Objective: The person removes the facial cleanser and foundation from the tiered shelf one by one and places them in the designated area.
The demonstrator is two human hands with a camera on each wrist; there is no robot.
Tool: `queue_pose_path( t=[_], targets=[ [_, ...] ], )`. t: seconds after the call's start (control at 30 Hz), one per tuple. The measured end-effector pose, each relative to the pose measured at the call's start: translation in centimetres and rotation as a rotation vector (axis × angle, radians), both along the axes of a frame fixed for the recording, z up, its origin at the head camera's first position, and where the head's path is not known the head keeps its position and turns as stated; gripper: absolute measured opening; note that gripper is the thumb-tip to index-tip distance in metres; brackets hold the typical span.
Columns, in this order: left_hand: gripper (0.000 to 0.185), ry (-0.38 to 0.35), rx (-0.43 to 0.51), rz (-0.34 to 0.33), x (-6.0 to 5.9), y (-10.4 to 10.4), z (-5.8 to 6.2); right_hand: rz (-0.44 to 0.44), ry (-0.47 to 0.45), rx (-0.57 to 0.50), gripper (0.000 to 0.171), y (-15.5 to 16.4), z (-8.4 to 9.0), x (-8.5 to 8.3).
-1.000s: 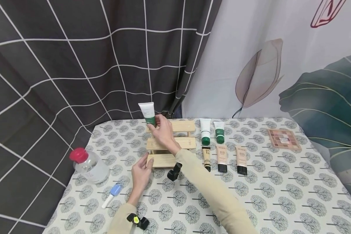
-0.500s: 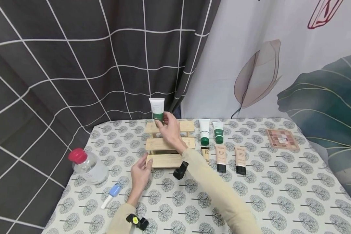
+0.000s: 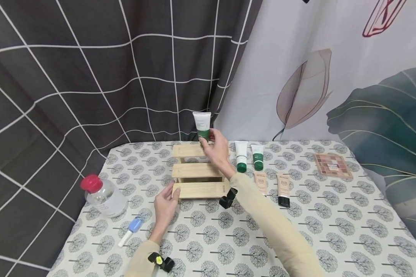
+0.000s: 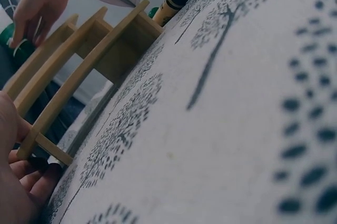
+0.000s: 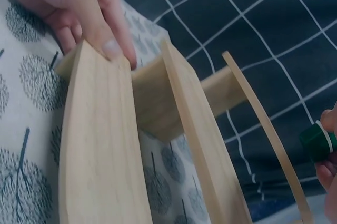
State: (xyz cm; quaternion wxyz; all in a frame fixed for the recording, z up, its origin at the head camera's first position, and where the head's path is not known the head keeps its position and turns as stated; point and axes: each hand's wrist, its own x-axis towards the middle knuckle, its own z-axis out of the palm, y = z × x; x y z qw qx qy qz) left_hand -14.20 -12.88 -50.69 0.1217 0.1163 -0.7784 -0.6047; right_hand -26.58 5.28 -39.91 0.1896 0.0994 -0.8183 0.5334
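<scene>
A three-tier wooden display rack (image 3: 194, 170) stands on the patterned cloth. My left hand (image 3: 165, 204) grips the left end of its lowest tier; the right wrist view shows the thumb on top of that plank (image 5: 102, 129). Above the right part of the top tier, my right hand (image 3: 216, 151) holds a white-and-green squeeze tube (image 3: 202, 121) by its lower end, cap down. In the right wrist view the tube's dark green cap (image 5: 316, 144) shows beyond the highest plank, with fingertips around it. The right hand and forearm cover the rack's right end in the head view.
Two more white-and-green tubes (image 3: 241, 156) lie right of the rack, with two BB cream tubes (image 3: 283, 188) nearer. A makeup palette (image 3: 332, 166) lies far right. On the left are a red-capped clear bottle (image 3: 109, 198) and a blue-and-white small item (image 3: 131, 230). Curtains hang behind.
My right hand has carried the tube rightward along the top tier, from its left end to its right part. The forearm now hides the small gold tube. My left hand stays put.
</scene>
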Motion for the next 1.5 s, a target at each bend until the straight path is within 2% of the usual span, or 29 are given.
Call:
queue_pose_path(
  t=[0.2, 0.37, 0.7, 0.93, 1.07, 1.27, 1.5],
  targets=[
    [0.045, -0.009, -0.007, 0.007, 0.2, 0.0, 0.1, -0.019, -0.015, -0.031, 0.036, 1.9, -0.2, -0.2],
    [0.045, 0.000, -0.013, 0.004, 0.1, -0.1, 0.0, -0.073, -0.036, -0.031, 0.039, 3.6, -0.6, -0.3],
    [0.045, 0.012, -0.021, 0.002, 0.1, 0.0, 0.0, -0.150, -0.012, -0.038, 0.035, 6.8, -1.1, -0.5],
    [0.045, 0.002, 0.000, -0.006, 0.1, 0.0, 0.0, -0.187, -0.088, -0.034, 0.038, 8.9, -1.5, -0.3],
    [0.046, -0.012, 0.023, -0.010, 0.2, 0.0, 0.0, -0.224, -0.090, -0.006, 0.039, 10.1, -2.0, -0.4],
    [0.046, -0.014, 0.015, -0.002, 0.3, 0.0, -0.2, -0.244, -0.112, -0.008, 0.041, 12.2, -2.7, 0.0],
    [0.046, 0.003, -0.004, -0.008, 0.2, 0.0, 0.0, -0.290, -0.157, 0.048, 0.043, 15.0, -3.1, 0.6]
  ],
)
